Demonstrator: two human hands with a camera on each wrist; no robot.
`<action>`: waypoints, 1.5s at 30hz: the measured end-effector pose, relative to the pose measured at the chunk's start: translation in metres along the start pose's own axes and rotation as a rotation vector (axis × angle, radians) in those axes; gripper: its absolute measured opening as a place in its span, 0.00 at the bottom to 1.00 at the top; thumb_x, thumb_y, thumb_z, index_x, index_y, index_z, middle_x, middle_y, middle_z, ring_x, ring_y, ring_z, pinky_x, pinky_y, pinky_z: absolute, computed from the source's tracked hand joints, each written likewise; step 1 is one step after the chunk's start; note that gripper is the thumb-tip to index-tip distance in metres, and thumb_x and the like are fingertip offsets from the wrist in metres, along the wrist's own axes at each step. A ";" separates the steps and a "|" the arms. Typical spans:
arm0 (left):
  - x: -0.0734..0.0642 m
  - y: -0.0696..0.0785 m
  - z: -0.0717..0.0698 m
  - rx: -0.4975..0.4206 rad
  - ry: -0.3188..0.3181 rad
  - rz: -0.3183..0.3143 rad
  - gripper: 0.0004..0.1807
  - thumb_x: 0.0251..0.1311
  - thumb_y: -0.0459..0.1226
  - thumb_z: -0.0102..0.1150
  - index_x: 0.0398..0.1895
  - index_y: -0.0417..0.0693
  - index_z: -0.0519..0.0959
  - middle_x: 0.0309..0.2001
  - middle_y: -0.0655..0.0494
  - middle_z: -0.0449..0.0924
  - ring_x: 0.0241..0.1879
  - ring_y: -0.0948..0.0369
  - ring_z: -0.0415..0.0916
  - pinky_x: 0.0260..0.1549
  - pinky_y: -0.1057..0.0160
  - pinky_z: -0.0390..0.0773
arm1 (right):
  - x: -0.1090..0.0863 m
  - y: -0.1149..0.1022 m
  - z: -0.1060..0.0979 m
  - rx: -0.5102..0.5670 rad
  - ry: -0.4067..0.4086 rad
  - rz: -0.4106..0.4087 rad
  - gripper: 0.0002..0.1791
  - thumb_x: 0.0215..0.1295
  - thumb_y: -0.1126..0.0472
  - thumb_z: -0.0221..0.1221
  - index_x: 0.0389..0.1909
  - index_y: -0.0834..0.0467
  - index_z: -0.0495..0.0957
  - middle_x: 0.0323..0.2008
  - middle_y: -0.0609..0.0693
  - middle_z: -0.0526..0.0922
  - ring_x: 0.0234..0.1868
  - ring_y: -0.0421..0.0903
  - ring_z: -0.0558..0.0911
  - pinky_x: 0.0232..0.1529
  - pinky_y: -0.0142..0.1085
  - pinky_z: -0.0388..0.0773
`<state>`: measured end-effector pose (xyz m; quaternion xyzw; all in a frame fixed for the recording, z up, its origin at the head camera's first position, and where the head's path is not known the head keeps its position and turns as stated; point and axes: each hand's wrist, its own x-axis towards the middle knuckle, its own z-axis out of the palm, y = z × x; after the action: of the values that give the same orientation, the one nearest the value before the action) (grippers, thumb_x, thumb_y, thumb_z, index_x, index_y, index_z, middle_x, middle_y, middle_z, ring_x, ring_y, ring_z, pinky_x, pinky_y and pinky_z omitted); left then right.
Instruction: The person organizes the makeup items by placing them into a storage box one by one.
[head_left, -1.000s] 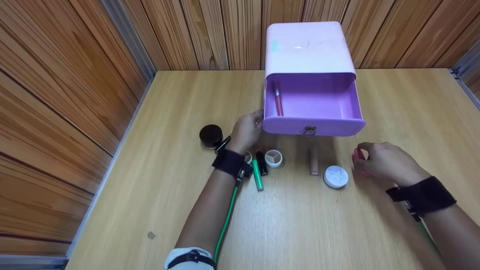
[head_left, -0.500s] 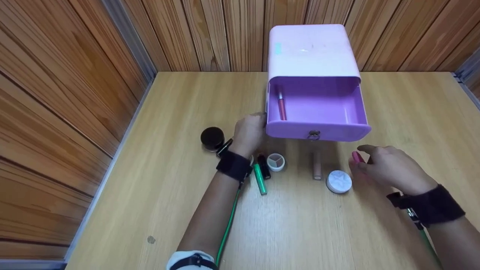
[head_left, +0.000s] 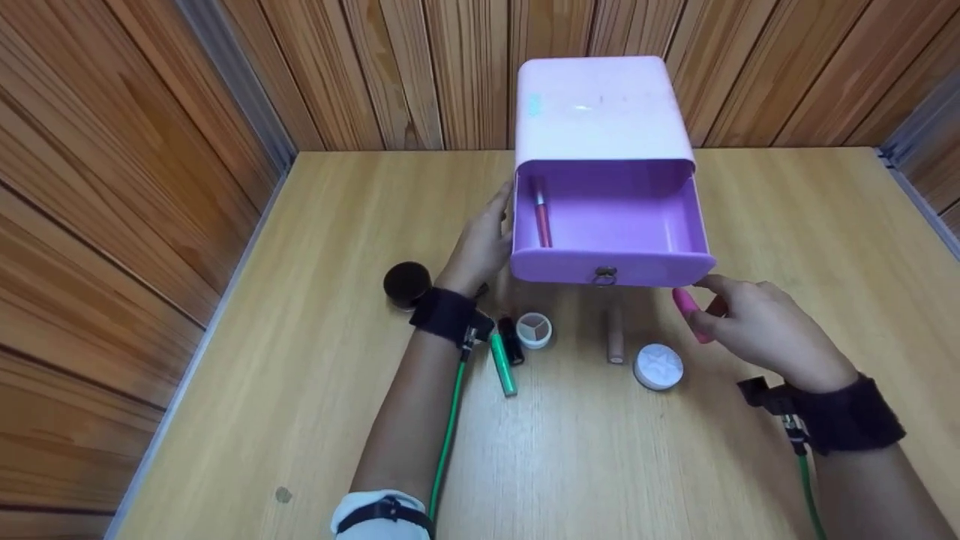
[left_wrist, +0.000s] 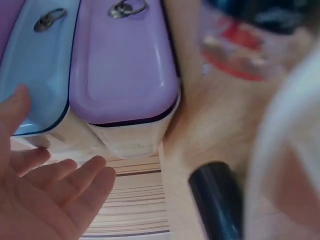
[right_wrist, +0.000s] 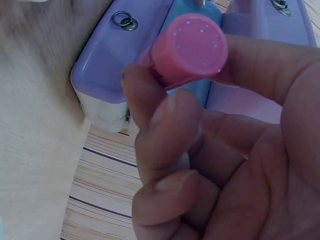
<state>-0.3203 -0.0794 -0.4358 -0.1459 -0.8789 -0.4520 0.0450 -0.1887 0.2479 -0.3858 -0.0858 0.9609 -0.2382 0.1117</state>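
Between thumb and fingers of my right hand (head_left: 769, 326) I hold a pink cosmetic tube (head_left: 691, 315), just off the front right corner of the drawer unit. Its glittery round pink end (right_wrist: 200, 45) faces the camera in the right wrist view. My left hand (head_left: 477, 244) lies along the unit's left side with loosely extended fingers; in the left wrist view its thumb is by the blue drawer (left_wrist: 42, 70). The pale pink drawer unit (head_left: 600, 109) has its top purple drawer (head_left: 615, 268) pulled out. Inside lies a red lip gloss tube (head_left: 542, 221) against the left wall.
On the wooden table stand a black-lidded jar (head_left: 406, 283), a green tube (head_left: 503, 366), a dark tube (head_left: 510, 341), a three-part small pot (head_left: 534, 331), a brownish-pink tube (head_left: 615, 337) and a white marbled round jar (head_left: 658, 367). A wood-panelled wall (head_left: 465, 75) rises behind.
My left hand has slid further back along the unit's side, its fingers straightening. My right hand has brought the pink tube nearer the drawer's front corner. The head view has shifted slightly.
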 end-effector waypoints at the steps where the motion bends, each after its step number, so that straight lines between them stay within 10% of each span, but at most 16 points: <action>1: 0.001 -0.001 -0.001 -0.018 -0.004 0.006 0.37 0.69 0.38 0.55 0.77 0.57 0.51 0.73 0.52 0.57 0.63 0.53 0.69 0.58 0.61 0.71 | 0.001 -0.001 -0.001 0.005 0.001 -0.001 0.30 0.69 0.50 0.55 0.66 0.62 0.65 0.27 0.46 0.83 0.28 0.47 0.75 0.27 0.39 0.67; 7: 0.007 0.000 0.001 -0.074 0.018 0.068 0.35 0.68 0.35 0.56 0.75 0.56 0.57 0.71 0.56 0.62 0.58 0.57 0.73 0.57 0.65 0.70 | -0.001 -0.003 -0.027 0.028 0.099 -0.022 0.36 0.70 0.38 0.51 0.66 0.61 0.68 0.28 0.46 0.85 0.30 0.47 0.80 0.29 0.40 0.72; 12: 0.006 0.003 0.004 0.064 0.048 0.067 0.32 0.69 0.37 0.55 0.74 0.53 0.59 0.72 0.58 0.58 0.63 0.60 0.68 0.64 0.66 0.61 | -0.015 -0.016 -0.060 0.043 0.294 0.037 0.40 0.68 0.35 0.51 0.70 0.59 0.64 0.32 0.49 0.86 0.32 0.44 0.79 0.29 0.35 0.70; 17: 0.007 0.004 0.003 0.180 0.041 0.023 0.32 0.69 0.37 0.55 0.74 0.55 0.59 0.72 0.58 0.58 0.66 0.61 0.64 0.65 0.66 0.59 | -0.007 -0.064 -0.057 0.097 0.464 -0.108 0.30 0.66 0.46 0.60 0.66 0.54 0.71 0.29 0.49 0.85 0.26 0.36 0.79 0.27 0.27 0.68; 30: 0.005 0.004 -0.001 0.177 0.038 0.019 0.32 0.68 0.35 0.56 0.74 0.55 0.60 0.72 0.59 0.58 0.69 0.60 0.59 0.66 0.66 0.56 | 0.068 -0.161 -0.040 -0.252 0.111 -0.196 0.17 0.69 0.53 0.53 0.56 0.50 0.77 0.26 0.50 0.79 0.23 0.48 0.76 0.23 0.39 0.72; 45: 0.006 0.004 0.003 0.168 0.055 0.002 0.32 0.68 0.35 0.57 0.74 0.55 0.61 0.71 0.57 0.61 0.66 0.58 0.64 0.64 0.63 0.62 | 0.091 -0.171 -0.033 -0.298 -0.107 -0.112 0.09 0.64 0.58 0.56 0.41 0.57 0.74 0.30 0.55 0.77 0.29 0.51 0.76 0.27 0.39 0.70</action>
<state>-0.3242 -0.0732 -0.4336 -0.1301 -0.9119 -0.3806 0.0818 -0.2651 0.0937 -0.2921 -0.1673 0.9720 -0.0942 0.1351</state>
